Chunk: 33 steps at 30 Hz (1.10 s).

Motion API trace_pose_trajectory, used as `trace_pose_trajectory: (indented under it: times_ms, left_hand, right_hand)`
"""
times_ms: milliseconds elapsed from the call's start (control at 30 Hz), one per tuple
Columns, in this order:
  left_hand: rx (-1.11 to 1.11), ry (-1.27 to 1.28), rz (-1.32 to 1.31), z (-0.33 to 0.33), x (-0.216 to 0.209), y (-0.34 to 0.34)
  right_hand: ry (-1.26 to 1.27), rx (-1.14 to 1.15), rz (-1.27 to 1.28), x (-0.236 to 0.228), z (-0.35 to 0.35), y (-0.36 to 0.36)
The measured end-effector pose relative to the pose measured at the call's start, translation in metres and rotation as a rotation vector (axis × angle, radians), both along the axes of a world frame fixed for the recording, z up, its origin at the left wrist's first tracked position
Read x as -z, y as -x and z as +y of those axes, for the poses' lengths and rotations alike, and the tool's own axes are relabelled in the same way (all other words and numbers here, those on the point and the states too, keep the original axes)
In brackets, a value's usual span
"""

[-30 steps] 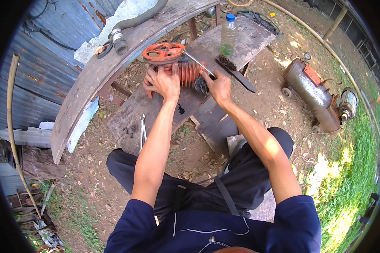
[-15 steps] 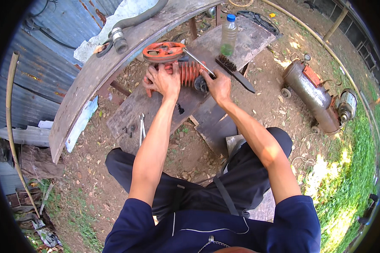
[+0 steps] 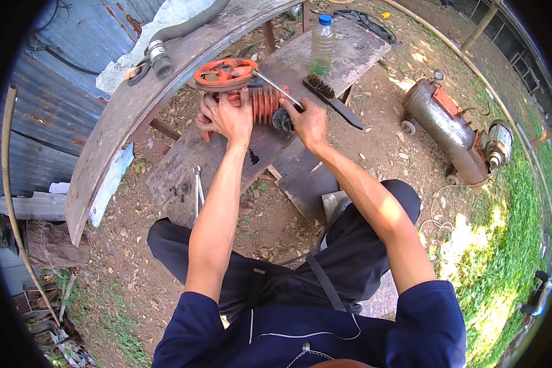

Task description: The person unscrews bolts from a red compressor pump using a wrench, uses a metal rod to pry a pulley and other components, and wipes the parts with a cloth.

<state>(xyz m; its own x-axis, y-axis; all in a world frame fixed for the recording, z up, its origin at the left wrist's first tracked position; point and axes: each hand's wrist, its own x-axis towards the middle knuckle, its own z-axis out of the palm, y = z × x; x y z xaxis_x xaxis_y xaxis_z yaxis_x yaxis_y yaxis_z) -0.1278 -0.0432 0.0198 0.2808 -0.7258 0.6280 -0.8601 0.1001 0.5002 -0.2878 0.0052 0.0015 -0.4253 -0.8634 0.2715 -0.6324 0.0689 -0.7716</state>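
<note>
On a low wooden bench lies an orange compressor pump with a finned cylinder [image 3: 265, 104] and a spoked pulley wheel [image 3: 226, 74]. My left hand [image 3: 230, 118] is closed round the pump body just below the wheel, its fingertips partly hidden. My right hand [image 3: 308, 122] grips the near end of a long metal wrench [image 3: 277, 87], whose far end reaches the wheel's right edge. Beneath that hand, a dark rounded part [image 3: 282, 120] shows at the right end of the fins. A wire brush [image 3: 332, 100] with dark bristles lies to the right of my right hand.
Behind the brush stands a clear bottle [image 3: 322, 46] with a blue cap and green liquid. Wrenches [image 3: 199, 190] and small bolts [image 3: 181, 190] lie on the bench's near left end. A curved plank table [image 3: 113, 119] bears a hose [image 3: 184, 29]. A rusty air tank [image 3: 441, 129] is at right.
The whole view has shifted slightly, so the scene sits a little farther left. Both hands keep their holds on the pump and the wrench; the wrench's angle looks nearly the same.
</note>
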Motion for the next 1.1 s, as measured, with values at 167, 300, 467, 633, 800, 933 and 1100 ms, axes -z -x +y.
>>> trace_pose_trajectory:
  times_ms: [167,300,467,633,800,933,1100]
  left_hand:
    - [0.036,0.042,-0.064,-0.002,0.014,-0.011]
    - [0.02,0.006,0.003,0.001,0.005,-0.003]
    - [0.037,0.037,0.02,0.001,0.002,-0.003]
    - [0.042,0.07,-0.08,-0.003,0.013,-0.012]
    - [0.047,-0.043,0.037,-0.002,-0.003,-0.001]
    - [0.02,0.032,-0.002,-0.01,0.005,-0.004]
    - [0.03,0.021,-0.056,-0.013,0.011,-0.01]
  right_hand:
    - [0.027,-0.004,0.032,0.001,0.001,-0.001]
    - [0.0,-0.001,0.05,0.001,0.003,0.002]
    - [-0.024,0.001,0.05,-0.002,0.002,0.002]
    - [0.01,-0.002,0.051,-0.002,0.0,-0.001]
    - [-0.011,0.012,0.031,0.0,-0.001,0.003]
    - [-0.034,0.012,0.036,-0.005,-0.003,0.0]
    - [-0.045,0.014,0.036,-0.007,-0.005,0.0]
